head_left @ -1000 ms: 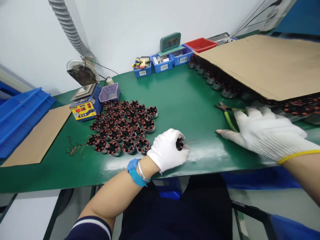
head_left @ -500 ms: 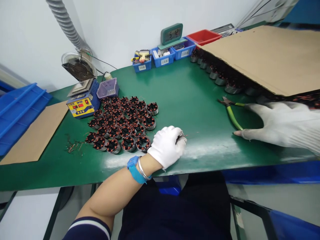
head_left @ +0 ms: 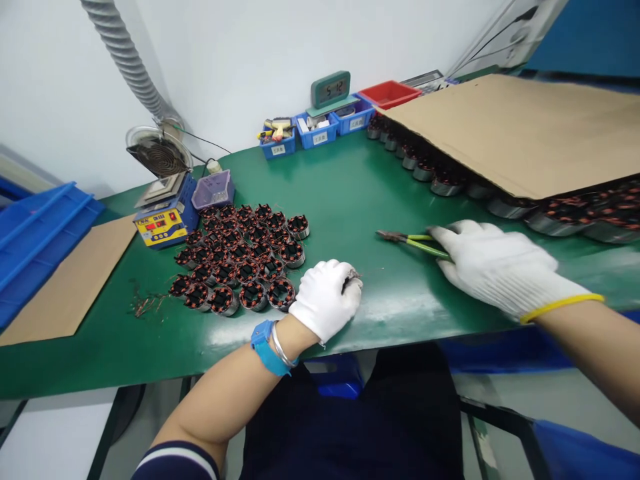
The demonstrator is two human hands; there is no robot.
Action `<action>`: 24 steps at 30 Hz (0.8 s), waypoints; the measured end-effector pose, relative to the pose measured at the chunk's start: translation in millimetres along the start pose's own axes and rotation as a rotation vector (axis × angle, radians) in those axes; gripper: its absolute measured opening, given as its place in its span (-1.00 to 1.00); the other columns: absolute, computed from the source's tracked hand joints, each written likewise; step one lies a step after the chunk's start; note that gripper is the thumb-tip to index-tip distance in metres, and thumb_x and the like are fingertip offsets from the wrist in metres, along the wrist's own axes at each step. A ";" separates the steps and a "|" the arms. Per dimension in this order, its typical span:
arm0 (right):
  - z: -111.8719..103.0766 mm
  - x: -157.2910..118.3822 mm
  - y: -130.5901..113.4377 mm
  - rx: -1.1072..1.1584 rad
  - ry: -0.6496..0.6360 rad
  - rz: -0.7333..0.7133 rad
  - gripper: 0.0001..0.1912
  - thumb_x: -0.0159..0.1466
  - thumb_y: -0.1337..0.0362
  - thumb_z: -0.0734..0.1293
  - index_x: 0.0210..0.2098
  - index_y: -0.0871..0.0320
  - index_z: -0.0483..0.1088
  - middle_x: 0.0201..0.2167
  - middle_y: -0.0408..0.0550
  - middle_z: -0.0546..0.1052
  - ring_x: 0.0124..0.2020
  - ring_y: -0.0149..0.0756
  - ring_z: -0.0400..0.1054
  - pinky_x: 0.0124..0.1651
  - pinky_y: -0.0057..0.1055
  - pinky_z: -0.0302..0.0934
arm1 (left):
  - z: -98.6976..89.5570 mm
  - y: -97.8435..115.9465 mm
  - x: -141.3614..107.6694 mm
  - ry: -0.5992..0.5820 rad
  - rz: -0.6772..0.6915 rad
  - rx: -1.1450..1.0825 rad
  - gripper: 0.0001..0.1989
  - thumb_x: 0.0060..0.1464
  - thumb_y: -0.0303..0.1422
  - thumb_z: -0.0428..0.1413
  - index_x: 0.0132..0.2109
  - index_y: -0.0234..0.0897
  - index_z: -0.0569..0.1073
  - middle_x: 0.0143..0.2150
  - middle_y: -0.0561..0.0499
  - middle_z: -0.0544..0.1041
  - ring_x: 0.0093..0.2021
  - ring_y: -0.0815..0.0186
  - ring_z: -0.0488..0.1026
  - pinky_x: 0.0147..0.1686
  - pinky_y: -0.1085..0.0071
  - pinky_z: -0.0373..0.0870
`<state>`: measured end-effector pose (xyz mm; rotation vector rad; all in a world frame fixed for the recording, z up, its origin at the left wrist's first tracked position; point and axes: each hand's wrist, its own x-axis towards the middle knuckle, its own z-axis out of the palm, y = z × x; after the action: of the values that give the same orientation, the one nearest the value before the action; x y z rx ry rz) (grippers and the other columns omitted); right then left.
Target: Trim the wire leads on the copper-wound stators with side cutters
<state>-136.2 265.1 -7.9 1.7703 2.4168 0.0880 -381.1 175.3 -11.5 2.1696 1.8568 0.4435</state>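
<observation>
My left hand, in a white glove, is closed near the front edge of the green table; a dark bit shows between its fingers, too hidden to name. Just left of it stand several copper-wound rings in a cluster. My right hand, gloved too, is closed round the green handles of the pliers. The tips of the pliers point left, toward the middle of the table, and their jaws look closed.
Brown cardboard lies over more wound rings at the right. Blue bins, a red bin and a clock line the back. A blue-yellow device, a purple tray and wire scraps are at left.
My right hand has moved left and its fingers have closed on the pliers, which now point left with their handles nearer together. My left hand stays closed. The view has shifted slightly.
</observation>
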 end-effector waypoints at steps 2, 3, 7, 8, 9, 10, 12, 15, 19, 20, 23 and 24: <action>4.6 3.4 -8.7 0.083 0.106 -0.150 -0.33 0.35 0.18 0.06 0.35 0.40 0.20 0.24 0.43 0.35 0.19 0.25 0.30 0.16 0.12 0.25 | -0.1 0.3 0.1 -0.002 -0.003 0.006 -0.88 0.29 -0.35 0.04 -0.17 -0.19 0.48 -0.15 -0.03 0.57 -0.05 0.16 0.48 -0.01 0.26 0.42; 6.3 5.5 -12.5 0.141 0.116 -0.188 -0.30 0.33 0.18 0.09 0.37 0.43 0.16 0.23 0.43 0.36 0.20 0.23 0.30 0.22 0.08 0.21 | -0.3 0.4 0.2 -0.005 -0.005 0.008 -0.87 0.29 -0.34 0.04 -0.17 -0.19 0.48 -0.15 -0.02 0.57 -0.05 0.16 0.49 0.00 0.26 0.43; 3.0 6.5 -27.9 0.321 0.039 -0.003 -0.37 0.31 0.05 0.10 0.26 0.22 0.30 0.05 0.33 0.48 0.05 0.28 0.38 0.01 0.12 0.30 | -0.6 0.2 1.3 -0.010 -0.019 0.009 -0.86 0.29 -0.34 0.03 -0.17 -0.21 0.48 -0.15 -0.03 0.58 -0.04 0.15 0.49 0.02 0.24 0.43; 0.1 3.9 -30.9 0.360 0.031 0.053 -0.44 0.31 0.03 0.09 0.16 0.16 0.36 -0.01 0.29 0.50 -0.01 0.26 0.41 -0.08 0.09 0.33 | -0.6 0.1 1.6 -0.007 -0.024 0.010 -0.86 0.29 -0.34 0.03 -0.17 -0.21 0.48 -0.14 -0.04 0.58 -0.03 0.15 0.49 0.02 0.24 0.43; -3.0 -0.1 -33.1 0.441 0.018 0.090 -0.52 0.30 0.02 0.11 0.05 0.12 0.39 -0.09 0.23 0.53 -0.10 0.20 0.44 -0.16 0.03 0.35 | -0.6 -0.1 1.9 -0.003 -0.030 0.011 -0.86 0.29 -0.34 0.03 -0.17 -0.21 0.48 -0.14 -0.04 0.58 -0.03 0.14 0.49 0.02 0.24 0.43; -6.1 -5.3 -34.4 0.586 -0.012 0.104 -0.59 0.27 0.01 0.14 -0.06 0.09 0.38 -0.21 0.14 0.54 -0.21 0.11 0.46 -0.22 -0.04 0.35 | -0.7 -0.2 2.1 0.001 -0.035 0.012 -0.86 0.30 -0.34 0.03 -0.17 -0.21 0.48 -0.14 -0.04 0.58 -0.03 0.14 0.49 0.01 0.25 0.43; -11.7 -18.3 -34.8 1.051 -0.178 0.071 -0.64 0.15 -0.03 0.25 -0.17 0.03 0.32 -0.44 -0.06 0.45 -0.44 -0.10 0.37 -0.33 -0.16 0.32 | -1.1 -0.2 2.4 0.000 -0.038 0.013 -0.86 0.30 -0.34 0.03 -0.16 -0.20 0.48 -0.14 -0.04 0.58 -0.04 0.15 0.49 0.01 0.25 0.43; -17.0 -38.5 -34.3 1.560 -0.602 -0.036 -0.52 -0.03 -0.13 0.39 -0.25 0.00 0.29 -0.56 -0.20 0.31 -0.59 -0.28 0.17 -0.52 -0.30 0.18 | -2.3 0.0 2.6 -0.021 -0.034 0.016 -0.85 0.31 -0.33 0.02 -0.14 -0.19 0.49 -0.13 -0.03 0.58 -0.04 0.14 0.49 -0.01 0.25 0.43; -17.0 -50.4 -36.4 1.452 -0.831 -0.093 -0.50 -0.04 -0.23 0.44 -0.37 0.03 0.36 -0.53 -0.12 0.41 -0.56 -0.26 0.24 -0.55 -0.35 0.17 | -2.7 -0.8 2.4 -0.031 -0.028 0.028 -0.83 0.32 -0.32 0.00 -0.13 -0.18 0.48 -0.14 -0.03 0.57 -0.05 0.14 0.49 -0.03 0.26 0.43; -16.2 -50.3 -36.9 1.396 -0.820 -0.122 -0.49 -0.02 -0.25 0.44 -0.36 0.03 0.39 -0.49 -0.07 0.45 -0.52 -0.22 0.31 -0.50 -0.31 0.25 | -2.5 -1.1 2.2 -0.027 -0.025 0.031 -0.84 0.32 -0.32 -0.01 -0.13 -0.18 0.48 -0.14 -0.03 0.57 -0.05 0.15 0.49 -0.03 0.26 0.43; -14.5 -47.9 -37.1 1.292 -0.767 -0.212 -0.43 0.02 -0.32 0.40 -0.27 0.03 0.46 -0.41 0.00 0.53 -0.44 -0.11 0.42 -0.38 -0.21 0.39 | -1.7 -1.7 1.6 -0.017 -0.010 0.032 -0.84 0.33 -0.32 -0.01 -0.14 -0.17 0.47 -0.15 -0.02 0.56 -0.06 0.16 0.48 -0.04 0.27 0.43; -14.6 -47.2 -37.2 1.281 -0.739 -0.239 -0.42 0.03 -0.34 0.39 -0.28 0.03 0.45 -0.42 0.00 0.54 -0.45 -0.10 0.42 -0.38 -0.20 0.40 | -1.7 -1.7 1.5 -0.018 -0.007 0.031 -0.84 0.33 -0.32 -0.01 -0.14 -0.18 0.46 -0.16 -0.02 0.56 -0.06 0.16 0.48 -0.05 0.27 0.43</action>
<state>-159.5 209.4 5.4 1.2572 2.0507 -2.0724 -383.1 177.0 -10.5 2.1792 1.8736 0.3951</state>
